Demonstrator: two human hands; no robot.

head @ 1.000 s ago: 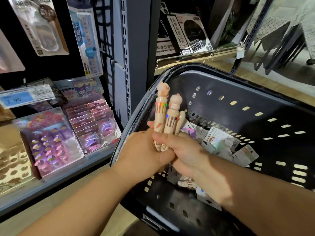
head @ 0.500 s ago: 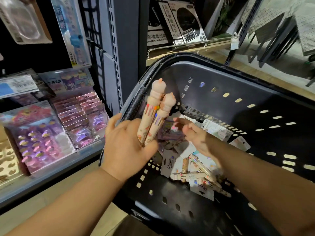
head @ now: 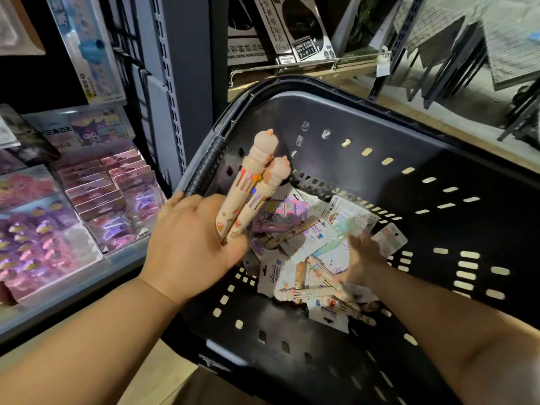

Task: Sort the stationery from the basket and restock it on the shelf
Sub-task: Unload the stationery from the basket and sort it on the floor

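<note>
At frame center, left hand (head: 190,249) clamps 2 cartoon-topped pens (head: 241,197) over the basket (head: 409,135), likely gathering a matching set; blurred right hand (head: 362,255) reaches the pile (head: 304,249), grip unclear.

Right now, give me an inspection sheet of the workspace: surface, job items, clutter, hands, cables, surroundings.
Surface: black perforated basket; display shelf to its left.
Job's things: two multicolour pens with character caps, held above the basket's left side; loose pens and carded packets heaped on the basket floor.
Clutter: pink and purple packs fill the shelf.
Grippers: left hand grips the two pens; right hand is down among the packets, blurred, grip unclear.
Cables: nothing seen.
Surroundings: hanging packs above the shelf, grey upright post, puzzle boxes behind the basket.
</note>
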